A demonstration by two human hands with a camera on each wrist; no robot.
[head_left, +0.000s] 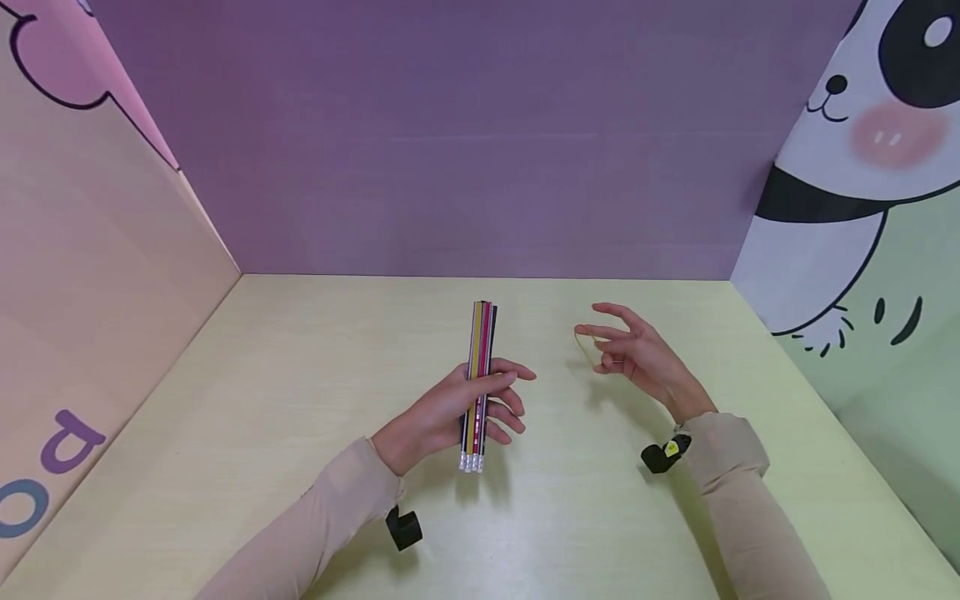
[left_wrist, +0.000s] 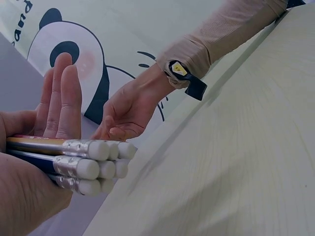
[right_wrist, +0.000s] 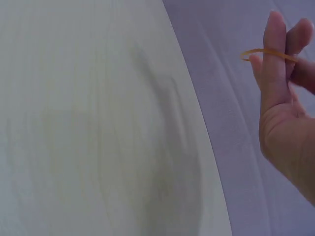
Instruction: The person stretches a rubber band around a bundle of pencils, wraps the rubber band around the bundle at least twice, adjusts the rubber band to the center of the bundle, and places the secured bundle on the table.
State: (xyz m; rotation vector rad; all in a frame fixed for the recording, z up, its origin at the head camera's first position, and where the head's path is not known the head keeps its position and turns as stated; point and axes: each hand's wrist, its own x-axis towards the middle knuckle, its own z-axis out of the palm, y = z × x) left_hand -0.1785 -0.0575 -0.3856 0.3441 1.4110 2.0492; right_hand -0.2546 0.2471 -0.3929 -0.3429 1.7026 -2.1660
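Observation:
A bundle of several pencils (head_left: 482, 342) stands nearly upright in the head view, white erasers at the lower end. My left hand (head_left: 438, 408) grips it with the thumb across the front, while the other fingers stretch out behind. In the left wrist view the erasers (left_wrist: 88, 168) face the camera in a tight cluster. To the right, my right hand (head_left: 641, 358) is raised over the table with a thin yellow rubber band (head_left: 582, 348) stretched between its spread fingers. The right wrist view has the band (right_wrist: 270, 50) looped around the fingers, apart from the pencils.
Both hands are above a pale wooden table (head_left: 300, 358). A purple wall (head_left: 480, 150) closes off the back. Side panels with cartoon figures and letters stand left and right, including a panda (head_left: 840, 150). Each wrist wears a small black camera mount (head_left: 405, 530).

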